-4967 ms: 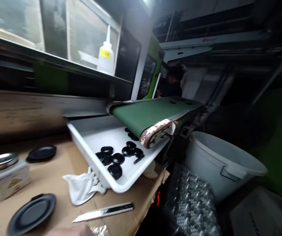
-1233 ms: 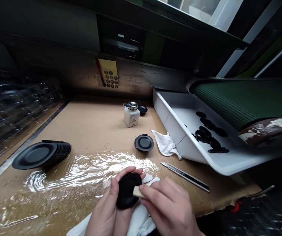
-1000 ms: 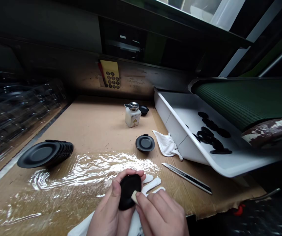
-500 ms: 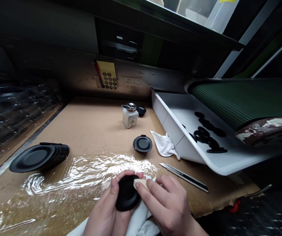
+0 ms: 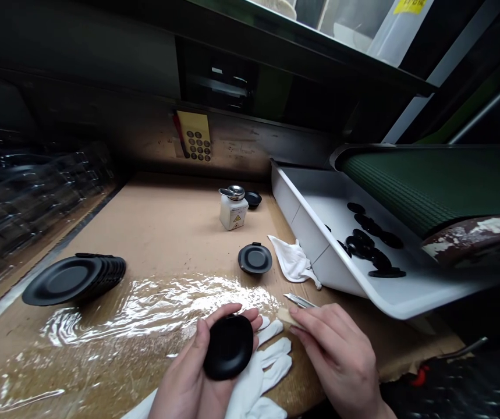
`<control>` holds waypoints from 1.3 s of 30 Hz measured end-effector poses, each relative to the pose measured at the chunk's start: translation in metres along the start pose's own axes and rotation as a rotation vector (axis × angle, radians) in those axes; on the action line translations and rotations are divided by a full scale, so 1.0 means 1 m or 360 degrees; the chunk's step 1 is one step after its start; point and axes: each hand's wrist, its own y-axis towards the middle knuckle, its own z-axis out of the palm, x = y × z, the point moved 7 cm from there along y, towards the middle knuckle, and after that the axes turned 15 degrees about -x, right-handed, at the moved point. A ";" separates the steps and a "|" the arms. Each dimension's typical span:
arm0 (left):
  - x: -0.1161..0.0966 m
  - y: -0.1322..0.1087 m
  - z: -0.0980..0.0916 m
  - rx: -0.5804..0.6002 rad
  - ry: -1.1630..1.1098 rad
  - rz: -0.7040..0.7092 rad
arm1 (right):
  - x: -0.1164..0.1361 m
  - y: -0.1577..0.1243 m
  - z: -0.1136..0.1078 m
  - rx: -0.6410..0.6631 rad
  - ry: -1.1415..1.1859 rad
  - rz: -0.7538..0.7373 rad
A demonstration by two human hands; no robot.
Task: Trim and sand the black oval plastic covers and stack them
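A round black plastic lid-like part (image 5: 229,347) rests in my left hand (image 5: 192,366), its thumb and fingers curled around the edge. My right hand (image 5: 341,352) pinches a small cream-coloured block (image 5: 288,318), held apart from the part, to its right. Beneath both hands lies a white glove (image 5: 258,378). The right hand partly covers a utility knife (image 5: 300,300). Beyond the hands, a black dish-shaped part (image 5: 255,258) sits on the cardboard. At the left stands a row of similar nested black parts (image 5: 75,279).
A white pump bottle (image 5: 233,210) stands further back with a black dish (image 5: 253,199) behind it. To the right, a white tray (image 5: 319,244) holds several black parts below a green conveyor belt (image 5: 433,180). A white cloth (image 5: 293,262) lies beside the tray. Clear plastic trays (image 5: 27,192) are stacked left.
My right hand has moved right, taking the cream block off the black part's edge and now covering much of the knife. My left hand still holds the part, tilted a little differently.
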 end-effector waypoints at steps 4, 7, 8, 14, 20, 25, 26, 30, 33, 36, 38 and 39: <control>0.001 -0.001 0.000 0.0030 -0.0007 -0.0029 | 0.033 -0.005 0.008 -0.0020 0.0070 -0.0196; 0.001 -0.002 -0.002 0.0007 -0.0001 0.0018 | 0.058 -0.007 0.014 -0.0225 0.0134 -0.0286; 0.001 -0.002 -0.002 0.0003 -0.0006 0.0030 | 0.063 -0.007 0.016 -0.0264 0.0140 -0.0300; -0.001 -0.001 0.001 0.0056 -0.0026 0.0024 | 0.041 -0.005 0.022 0.0086 0.0059 -0.0345; 0.001 0.004 -0.002 0.0032 -0.0043 0.0017 | 0.041 -0.005 0.018 0.0107 0.0154 -0.0374; 0.001 0.002 -0.004 -0.0050 0.0006 0.0099 | 0.072 -0.006 0.035 -0.0092 0.0182 -0.0321; 0.001 0.001 -0.004 -0.0078 0.0034 0.0119 | 0.077 -0.004 0.037 -0.0167 0.0168 -0.0316; 0.001 0.000 -0.005 -0.0112 0.0074 0.0127 | 0.084 0.005 0.044 -0.0111 0.0219 -0.0319; 0.002 0.002 -0.003 -0.0010 -0.0051 0.0056 | 0.060 0.007 0.038 0.0097 0.0267 -0.0255; -0.001 0.001 -0.003 0.0000 -0.0100 0.0054 | 0.024 0.003 0.023 0.0081 0.0069 -0.0132; -0.003 0.000 -0.004 -0.0041 -0.0046 0.0096 | 0.008 -0.003 0.018 0.0041 -0.0117 -0.0079; -0.004 -0.001 -0.004 -0.0053 -0.0031 0.0102 | 0.005 -0.006 0.017 0.0037 -0.0188 -0.0080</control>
